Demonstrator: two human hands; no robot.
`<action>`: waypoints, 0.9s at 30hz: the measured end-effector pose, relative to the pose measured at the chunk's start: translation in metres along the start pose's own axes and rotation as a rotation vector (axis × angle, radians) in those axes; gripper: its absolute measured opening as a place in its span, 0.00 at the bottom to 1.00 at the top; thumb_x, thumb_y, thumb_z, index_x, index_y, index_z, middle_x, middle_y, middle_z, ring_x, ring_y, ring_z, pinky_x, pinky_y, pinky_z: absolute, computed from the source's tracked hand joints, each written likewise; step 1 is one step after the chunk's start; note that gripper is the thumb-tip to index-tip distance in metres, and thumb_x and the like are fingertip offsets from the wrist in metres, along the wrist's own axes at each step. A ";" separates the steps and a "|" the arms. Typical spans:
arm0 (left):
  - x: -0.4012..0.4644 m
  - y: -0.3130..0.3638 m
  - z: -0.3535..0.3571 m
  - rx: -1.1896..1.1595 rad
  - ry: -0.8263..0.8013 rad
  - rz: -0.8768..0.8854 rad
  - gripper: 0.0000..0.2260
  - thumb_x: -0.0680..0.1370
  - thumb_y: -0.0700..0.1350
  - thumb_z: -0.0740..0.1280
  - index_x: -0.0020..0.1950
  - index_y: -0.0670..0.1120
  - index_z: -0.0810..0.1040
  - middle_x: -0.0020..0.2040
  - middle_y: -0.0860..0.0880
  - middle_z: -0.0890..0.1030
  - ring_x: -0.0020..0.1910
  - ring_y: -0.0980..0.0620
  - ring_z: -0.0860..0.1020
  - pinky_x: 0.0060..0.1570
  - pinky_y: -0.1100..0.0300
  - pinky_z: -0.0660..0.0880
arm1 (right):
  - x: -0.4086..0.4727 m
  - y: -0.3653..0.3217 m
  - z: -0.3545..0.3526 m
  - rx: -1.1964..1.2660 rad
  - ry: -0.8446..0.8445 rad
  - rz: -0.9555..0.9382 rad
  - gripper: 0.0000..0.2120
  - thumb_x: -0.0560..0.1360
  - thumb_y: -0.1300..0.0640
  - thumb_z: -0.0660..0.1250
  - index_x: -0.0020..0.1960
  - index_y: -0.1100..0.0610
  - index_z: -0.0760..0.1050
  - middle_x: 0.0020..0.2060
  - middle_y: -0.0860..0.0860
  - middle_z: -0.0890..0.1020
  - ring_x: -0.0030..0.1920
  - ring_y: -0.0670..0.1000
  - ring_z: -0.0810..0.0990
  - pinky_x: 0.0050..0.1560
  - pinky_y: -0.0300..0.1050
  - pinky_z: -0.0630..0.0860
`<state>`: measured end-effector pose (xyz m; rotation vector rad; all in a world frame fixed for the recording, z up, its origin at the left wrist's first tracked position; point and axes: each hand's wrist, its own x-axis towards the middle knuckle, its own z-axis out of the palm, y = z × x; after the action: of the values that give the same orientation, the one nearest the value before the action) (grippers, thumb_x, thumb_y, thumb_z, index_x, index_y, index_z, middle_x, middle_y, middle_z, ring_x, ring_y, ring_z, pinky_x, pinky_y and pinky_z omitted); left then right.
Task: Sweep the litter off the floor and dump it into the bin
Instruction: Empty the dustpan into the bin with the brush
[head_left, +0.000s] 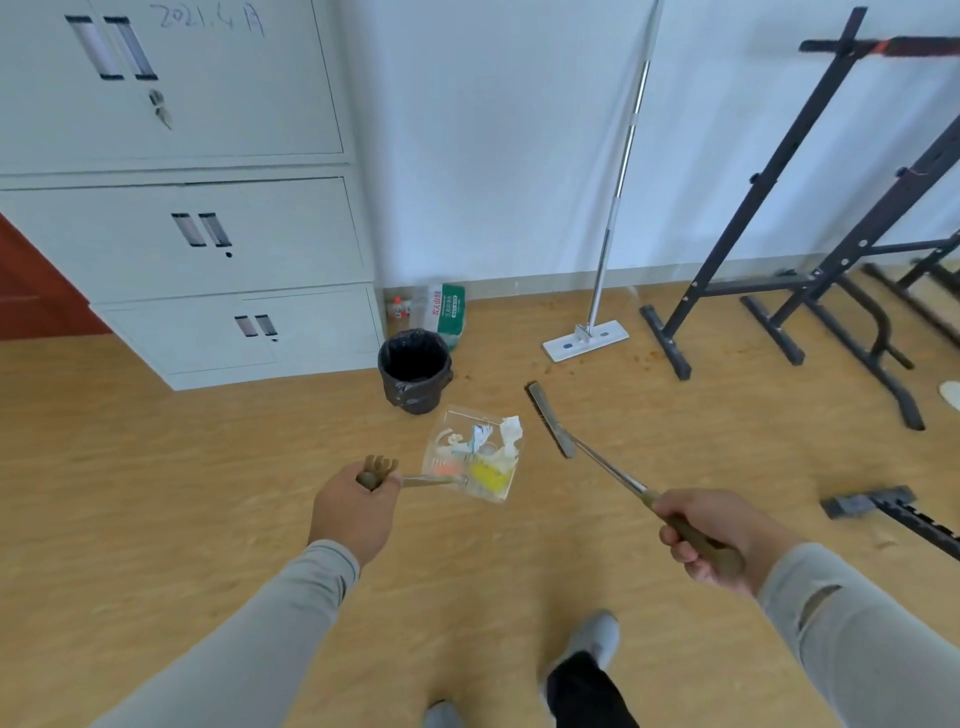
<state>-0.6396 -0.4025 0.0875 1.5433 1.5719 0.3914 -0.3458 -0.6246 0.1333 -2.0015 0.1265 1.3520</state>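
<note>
My left hand (353, 512) grips the brown handle of a clear dustpan (472, 452), held just above the floor. The pan carries litter (485, 457): white crumpled paper, a yellow piece and an orange piece. My right hand (711, 540) grips the handle of a broom (550, 421), whose dark brush head points away from me, just right of the dustpan. A black-lined bin (414, 370) stands on the floor right behind the dustpan, open at the top.
A grey metal cabinet (208, 260) fills the left. A flat mop (587, 338) leans on the wall. Black exercise frames (810, 291) stand at right. A bag and bottle (441, 312) sit behind the bin. Crumbs (639, 358) dot the floor near the mop. My shoe (592, 644) is below.
</note>
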 end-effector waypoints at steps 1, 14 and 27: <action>0.007 0.008 0.005 -0.005 0.008 0.000 0.10 0.79 0.53 0.69 0.45 0.48 0.79 0.35 0.48 0.79 0.31 0.47 0.76 0.31 0.58 0.70 | 0.008 -0.010 -0.003 -0.005 -0.007 -0.008 0.06 0.81 0.59 0.64 0.48 0.61 0.72 0.27 0.55 0.74 0.19 0.49 0.67 0.17 0.36 0.63; 0.082 0.128 0.063 -0.089 0.188 -0.062 0.08 0.79 0.52 0.70 0.43 0.50 0.80 0.34 0.50 0.78 0.32 0.49 0.75 0.32 0.59 0.70 | 0.108 -0.170 -0.074 -0.091 -0.120 -0.055 0.05 0.82 0.59 0.64 0.50 0.61 0.72 0.29 0.56 0.75 0.20 0.49 0.68 0.17 0.36 0.64; 0.179 0.151 0.046 -0.628 0.344 -0.467 0.10 0.74 0.49 0.73 0.49 0.44 0.81 0.24 0.49 0.68 0.23 0.48 0.66 0.26 0.59 0.69 | 0.147 -0.292 -0.037 -0.268 -0.178 -0.077 0.06 0.81 0.59 0.66 0.52 0.62 0.73 0.30 0.56 0.76 0.22 0.49 0.69 0.20 0.38 0.64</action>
<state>-0.4799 -0.2258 0.1095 0.6298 1.7775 0.8170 -0.1207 -0.3860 0.1618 -2.0648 -0.2226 1.5561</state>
